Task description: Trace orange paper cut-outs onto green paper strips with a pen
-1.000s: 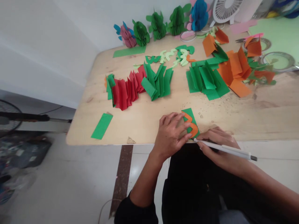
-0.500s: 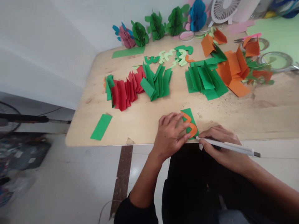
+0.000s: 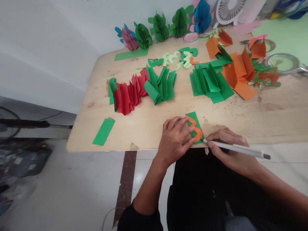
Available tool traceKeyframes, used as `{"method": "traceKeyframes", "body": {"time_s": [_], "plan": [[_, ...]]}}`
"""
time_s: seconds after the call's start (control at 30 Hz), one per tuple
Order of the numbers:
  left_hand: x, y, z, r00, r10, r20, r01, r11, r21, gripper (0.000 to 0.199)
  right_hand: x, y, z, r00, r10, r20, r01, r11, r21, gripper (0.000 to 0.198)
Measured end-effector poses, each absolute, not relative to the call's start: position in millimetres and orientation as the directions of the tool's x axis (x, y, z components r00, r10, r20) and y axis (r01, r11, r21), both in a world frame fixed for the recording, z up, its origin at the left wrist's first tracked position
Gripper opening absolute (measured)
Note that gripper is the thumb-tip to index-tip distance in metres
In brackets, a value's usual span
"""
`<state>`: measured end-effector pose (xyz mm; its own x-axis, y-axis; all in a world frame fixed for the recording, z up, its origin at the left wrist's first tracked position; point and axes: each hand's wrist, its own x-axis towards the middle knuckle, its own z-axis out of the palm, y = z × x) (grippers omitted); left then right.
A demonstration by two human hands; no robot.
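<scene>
My left hand (image 3: 175,138) lies at the table's front edge, fingers spread, its fingertips pressing on an orange paper cutout (image 3: 198,134) with a wavy outline. Under the cutout is a green paper rectangle (image 3: 192,114); part of both is covered by my fingers. My right hand (image 3: 231,149) is closed around a white pen (image 3: 240,149), whose tip is at the right edge of the green paper, near the lower end of the cutout. The pen's grey end points to the right.
Folded red papers (image 3: 125,98), green papers (image 3: 160,85) and orange papers (image 3: 239,69) stand across the table (image 3: 83,134). Another green strip (image 3: 104,131) lies at left. Behind are wavy cutouts (image 3: 186,59), tape rolls (image 3: 282,62), honeycomb paper figures (image 3: 181,22) and a white fan (image 3: 230,11).
My right hand and the pen have shifted very slightly to the right. The left hand stays in place on the cutout. The view has moved slightly.
</scene>
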<state>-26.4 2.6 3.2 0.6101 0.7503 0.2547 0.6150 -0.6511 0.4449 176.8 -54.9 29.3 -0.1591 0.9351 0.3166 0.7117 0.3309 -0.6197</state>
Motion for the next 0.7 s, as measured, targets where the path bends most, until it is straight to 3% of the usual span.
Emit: {"method": "traceKeyframes", "body": {"time_s": [0.7], "plan": [[-26.3,2.0,2.3,0.613,0.749,0.252,0.613,-0.652,0.445,0.027,176.8,-53.2,28.1,-0.115,0.938,0.326,0.716,0.305,-0.628,0.008]]}}
